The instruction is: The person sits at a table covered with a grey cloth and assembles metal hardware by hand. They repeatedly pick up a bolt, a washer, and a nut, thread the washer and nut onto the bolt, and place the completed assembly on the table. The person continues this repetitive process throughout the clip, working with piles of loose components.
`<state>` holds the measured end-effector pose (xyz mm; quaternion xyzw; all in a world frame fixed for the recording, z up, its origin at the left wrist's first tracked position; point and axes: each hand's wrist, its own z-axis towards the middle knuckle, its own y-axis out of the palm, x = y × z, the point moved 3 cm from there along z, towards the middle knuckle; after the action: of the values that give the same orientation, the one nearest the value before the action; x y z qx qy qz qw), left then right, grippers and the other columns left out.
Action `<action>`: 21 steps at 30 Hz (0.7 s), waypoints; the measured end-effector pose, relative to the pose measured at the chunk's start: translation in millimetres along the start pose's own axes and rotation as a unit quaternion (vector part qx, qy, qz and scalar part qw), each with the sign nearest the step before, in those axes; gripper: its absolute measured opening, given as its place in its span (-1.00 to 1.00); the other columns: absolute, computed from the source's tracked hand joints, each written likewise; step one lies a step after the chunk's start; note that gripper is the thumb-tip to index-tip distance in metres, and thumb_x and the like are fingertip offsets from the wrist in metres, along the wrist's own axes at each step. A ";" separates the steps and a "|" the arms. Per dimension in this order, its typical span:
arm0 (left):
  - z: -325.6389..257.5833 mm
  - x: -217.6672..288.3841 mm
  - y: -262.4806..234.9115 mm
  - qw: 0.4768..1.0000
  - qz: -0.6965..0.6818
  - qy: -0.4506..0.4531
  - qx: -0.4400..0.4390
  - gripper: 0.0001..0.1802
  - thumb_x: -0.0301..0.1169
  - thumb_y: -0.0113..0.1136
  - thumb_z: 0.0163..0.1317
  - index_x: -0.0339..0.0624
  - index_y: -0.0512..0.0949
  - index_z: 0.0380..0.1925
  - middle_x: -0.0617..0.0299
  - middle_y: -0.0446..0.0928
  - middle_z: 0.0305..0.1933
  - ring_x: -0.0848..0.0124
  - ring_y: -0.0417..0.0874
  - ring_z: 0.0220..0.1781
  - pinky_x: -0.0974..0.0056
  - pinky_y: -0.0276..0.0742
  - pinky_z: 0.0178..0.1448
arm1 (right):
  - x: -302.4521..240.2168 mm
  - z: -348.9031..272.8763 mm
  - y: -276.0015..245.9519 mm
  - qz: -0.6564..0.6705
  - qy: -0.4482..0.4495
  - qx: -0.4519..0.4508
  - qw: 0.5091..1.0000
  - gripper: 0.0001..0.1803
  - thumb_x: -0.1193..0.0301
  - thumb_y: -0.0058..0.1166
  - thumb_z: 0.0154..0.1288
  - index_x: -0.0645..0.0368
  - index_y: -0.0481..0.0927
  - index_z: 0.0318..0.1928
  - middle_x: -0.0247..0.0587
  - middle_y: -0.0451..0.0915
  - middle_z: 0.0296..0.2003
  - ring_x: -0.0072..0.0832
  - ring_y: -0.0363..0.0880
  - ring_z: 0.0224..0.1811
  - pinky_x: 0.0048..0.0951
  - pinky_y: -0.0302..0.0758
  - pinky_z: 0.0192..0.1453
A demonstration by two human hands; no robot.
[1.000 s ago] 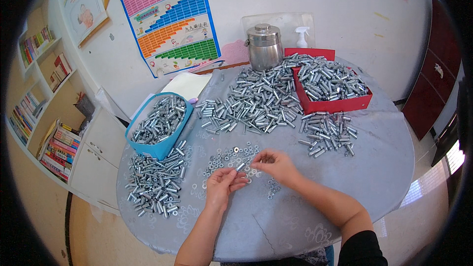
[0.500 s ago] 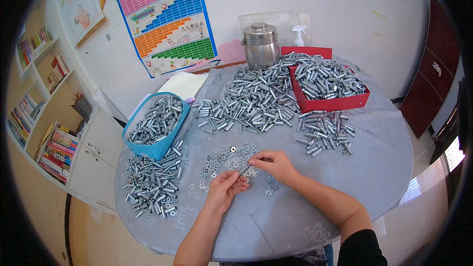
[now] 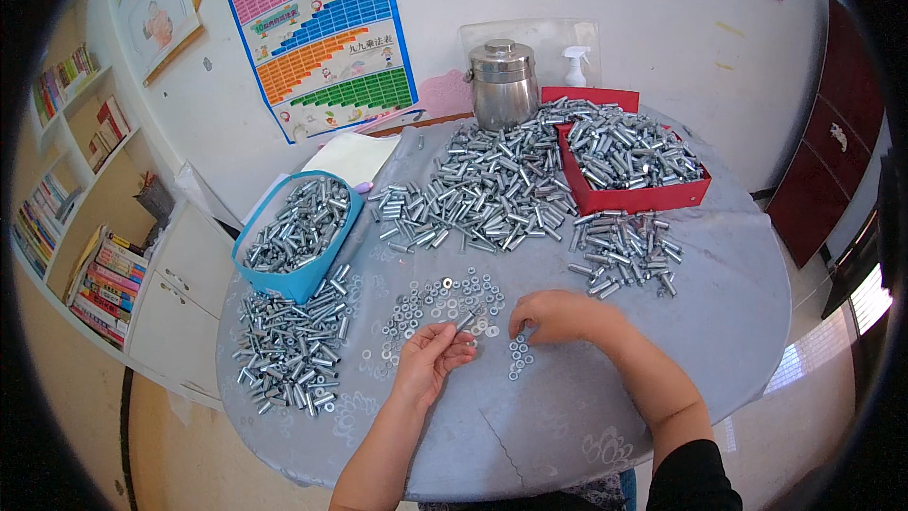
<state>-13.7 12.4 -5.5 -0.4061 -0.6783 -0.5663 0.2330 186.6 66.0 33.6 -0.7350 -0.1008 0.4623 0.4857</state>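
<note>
My left hand (image 3: 432,360) is closed in a pinch around an expansion bolt (image 3: 464,321), a short metal sleeve with a thin threaded end pointing away from me. To its right, my right hand (image 3: 558,315) reaches down with bent fingers over a small cluster of nuts (image 3: 520,360). Its fingertips are together at the cluster's far end, and what they hold is hidden. Behind my left hand, loose washers (image 3: 411,308) and rings are spread over the grey tablecloth (image 3: 586,388).
A blue basket (image 3: 301,286) full of bolts stands left, with a bolt pile (image 3: 288,350) before it. A large heap of metal sleeves (image 3: 482,189) lies at the back, beside a filled red box (image 3: 653,197). Behind are a steel pot (image 3: 502,90) and a white spray bottle (image 3: 575,66).
My right hand has left the bolt's end and moved right and slightly down to the nuts. My left hand still holds the bolt in nearly the same place.
</note>
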 end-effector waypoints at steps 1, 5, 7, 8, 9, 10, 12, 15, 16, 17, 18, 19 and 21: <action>-0.1 0.1 -0.1 1.000 -0.001 0.000 -0.001 -0.85 -0.45 0.02 0.20 -0.33 0.42 -0.29 -0.06 0.55 -0.33 0.29 0.63 -0.41 0.36 0.62 -0.35 | -0.5 1.4 2.8 0.001 0.006 -0.007 1.000 -0.77 0.50 0.15 -0.10 0.16 0.58 -0.31 -0.15 0.57 -0.34 -0.29 0.54 -0.24 -0.34 0.45 -0.18; 0.0 0.2 -1.1 1.000 0.001 -0.002 0.002 -0.85 -0.45 0.03 0.20 -0.32 0.42 -0.30 -0.06 0.55 -0.32 0.32 0.63 -0.42 0.37 0.62 -0.37 | 0.2 4.1 5.8 0.006 0.040 -0.024 0.999 -0.77 0.48 0.17 -0.11 0.18 0.58 -0.32 -0.14 0.56 -0.30 -0.29 0.54 -0.25 -0.35 0.45 -0.18; -0.1 0.5 -1.4 1.000 0.005 -0.003 0.004 -0.85 -0.45 0.04 0.19 -0.32 0.42 -0.30 -0.06 0.55 -0.33 0.33 0.63 -0.43 0.38 0.62 -0.37 | 1.9 5.7 6.0 0.015 0.051 -0.023 0.998 -0.74 0.46 0.19 -0.12 0.19 0.57 -0.31 -0.14 0.56 -0.28 -0.30 0.54 -0.27 -0.36 0.45 -0.19; -0.3 0.6 -1.3 1.000 0.007 -0.003 0.004 -0.86 -0.45 0.04 0.19 -0.32 0.42 -0.30 -0.06 0.55 -0.33 0.33 0.63 -0.43 0.38 0.62 -0.37 | 3.0 6.9 4.6 0.048 0.042 0.011 0.998 -0.73 0.46 0.19 -0.10 0.20 0.56 -0.29 -0.14 0.56 -0.28 -0.33 0.54 -0.27 -0.38 0.45 -0.18; -0.4 0.8 -1.2 1.000 0.009 -0.004 0.005 -0.86 -0.45 0.04 0.19 -0.32 0.42 -0.31 -0.05 0.55 -0.33 0.34 0.63 -0.43 0.38 0.62 -0.37 | 5.2 8.4 3.9 0.080 0.034 0.045 0.995 -0.73 0.47 0.20 -0.08 0.21 0.55 -0.27 -0.15 0.56 -0.28 -0.36 0.54 -0.27 -0.41 0.46 -0.17; -0.5 1.1 -0.8 1.000 0.011 -0.005 0.003 -0.86 -0.45 0.04 0.19 -0.31 0.42 -0.31 -0.05 0.55 -0.33 0.34 0.63 -0.43 0.38 0.61 -0.38 | 7.2 9.9 3.1 0.113 0.025 0.079 0.990 -0.72 0.47 0.20 -0.07 0.22 0.55 -0.25 -0.16 0.56 -0.27 -0.39 0.54 -0.27 -0.43 0.46 -0.16; -0.8 1.9 0.9 1.000 0.016 -0.007 0.000 -0.86 -0.45 0.05 0.19 -0.31 0.42 -0.31 -0.04 0.55 -0.34 0.34 0.63 -0.43 0.38 0.61 -0.38 | 9.8 13.2 1.2 0.274 -0.002 0.147 0.950 -0.73 0.50 0.18 0.00 0.24 0.52 -0.21 -0.23 0.54 -0.29 -0.47 0.52 -0.23 -0.49 0.45 -0.11; -1.4 1.5 1.5 1.000 0.012 -0.013 -0.006 -0.86 -0.45 0.04 0.19 -0.31 0.42 -0.32 -0.04 0.55 -0.35 0.34 0.63 -0.44 0.39 0.61 -0.37 | 4.4 17.3 0.7 0.389 -0.052 0.189 0.900 -0.74 0.54 0.15 0.05 0.26 0.51 -0.19 -0.25 0.53 -0.27 -0.53 0.51 -0.19 -0.52 0.45 -0.07; -1.5 1.2 1.2 1.000 0.015 -0.012 -0.008 -0.86 -0.45 0.04 0.19 -0.31 0.43 -0.32 -0.03 0.55 -0.35 0.34 0.63 -0.43 0.39 0.61 -0.37 | 1.6 18.0 0.9 0.407 -0.071 0.194 0.889 -0.75 0.55 0.14 0.06 0.27 0.50 -0.18 -0.24 0.53 -0.25 -0.54 0.50 -0.19 -0.52 0.45 -0.06; -1.4 0.6 0.8 1.000 0.017 -0.011 -0.010 -0.86 -0.45 0.04 0.19 -0.32 0.43 -0.32 -0.03 0.55 -0.35 0.34 0.63 -0.43 0.39 0.61 -0.37 | 1.1 19.3 2.7 0.397 -0.075 0.194 0.894 -0.74 0.57 0.14 0.06 0.27 0.50 -0.18 -0.25 0.53 -0.25 -0.54 0.50 -0.18 -0.52 0.45 -0.04; -1.4 0.3 0.7 1.000 0.020 -0.011 -0.012 -0.86 -0.45 0.04 0.20 -0.32 0.43 -0.32 -0.03 0.55 -0.35 0.34 0.63 -0.43 0.39 0.61 -0.37 | 1.5 20.7 5.0 0.387 -0.079 0.193 0.898 -0.74 0.58 0.14 0.06 0.26 0.50 -0.18 -0.25 0.53 -0.25 -0.54 0.50 -0.17 -0.52 0.44 -0.03; -1.5 0.5 1.0 1.000 0.021 -0.012 -0.012 -0.86 -0.45 0.03 0.20 -0.32 0.43 -0.33 -0.03 0.55 -0.36 0.34 0.63 -0.43 0.39 0.61 -0.37 | 1.3 21.5 6.5 0.376 -0.083 0.193 0.903 -0.74 0.59 0.14 0.06 0.26 0.50 -0.17 -0.26 0.53 -0.26 -0.54 0.50 -0.17 -0.53 0.44 -0.02; -1.9 0.9 2.0 1.000 0.024 -0.014 -0.010 -0.86 -0.44 0.03 0.20 -0.32 0.43 -0.33 -0.02 0.55 -0.36 0.34 0.63 -0.43 0.39 0.61 -0.37 | -0.1 21.8 7.4 0.381 -0.081 0.190 0.901 -0.75 0.59 0.13 0.07 0.26 0.50 -0.18 -0.26 0.52 -0.26 -0.54 0.50 -0.17 -0.53 0.44 -0.01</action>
<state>-12.9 10.9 -3.2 -0.4325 -0.6656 -0.5617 0.2332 167.4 75.8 25.5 -0.5711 0.2381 0.6803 0.3929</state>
